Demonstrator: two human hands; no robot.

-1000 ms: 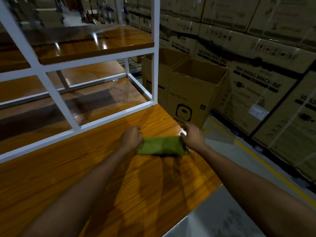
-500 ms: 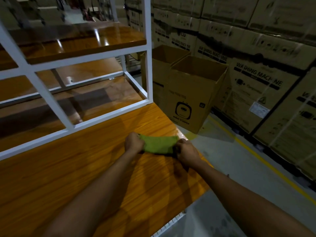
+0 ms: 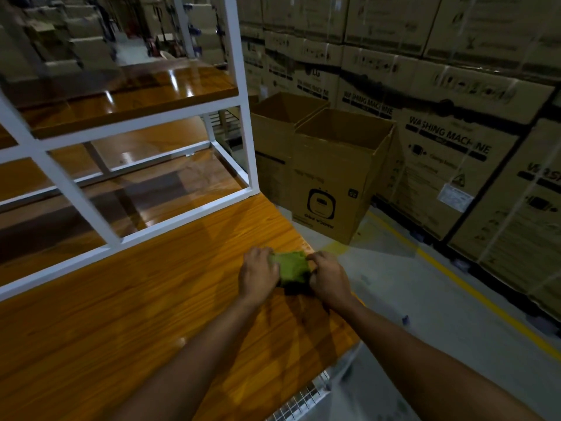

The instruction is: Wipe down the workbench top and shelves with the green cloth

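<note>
- The green cloth [image 3: 291,267] lies folded into a small pad on the wooden bench [image 3: 151,314], near its right edge.
- The left hand [image 3: 258,276] grips the cloth's left side with its fingers curled over it.
- The right hand [image 3: 329,276] grips the right side, its fingers bent around that edge.
- A white metal frame [image 3: 243,101] stands on the far part of the bench and carries an upper shelf [image 3: 121,98] and a lower shelf [image 3: 145,147], both glossy wood.
- On the floor to the right, just beside the bench, an open cardboard box [image 3: 334,189] shows only its inner walls; its bottom is hidden.
- A second open box [image 3: 273,132] touches it on the far side, and I cannot tell its contents either.
- Closed washing machine cartons [image 3: 449,165] are stacked along the right wall.
</note>
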